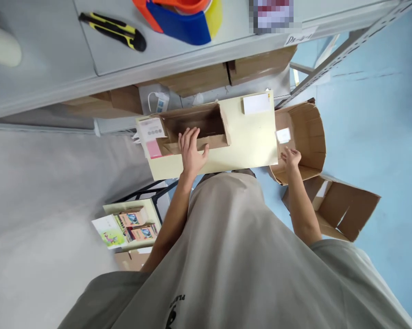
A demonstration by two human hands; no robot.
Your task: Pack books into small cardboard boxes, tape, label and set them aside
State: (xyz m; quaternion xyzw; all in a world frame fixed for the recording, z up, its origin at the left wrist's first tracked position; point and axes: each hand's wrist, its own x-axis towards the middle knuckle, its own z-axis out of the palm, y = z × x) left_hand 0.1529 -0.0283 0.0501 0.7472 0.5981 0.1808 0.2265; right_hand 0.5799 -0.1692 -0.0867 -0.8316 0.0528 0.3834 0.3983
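An open brown cardboard box lies on a pale yellow table. My left hand rests flat on the box's near flap, fingers spread and holding nothing. My right hand sits at the table's right edge with its fingers curled; what they grip, if anything, is hidden. A small white card lies just beyond that hand. A larger white card lies at the table's far side. A white printed packet and a pink item sit against the box's left end.
A grey shelf above holds a yellow-black utility knife, an orange and blue tape dispenser and a pale roll. Open cardboard boxes stand on the blue floor at right. A low stand with small boxes is at lower left.
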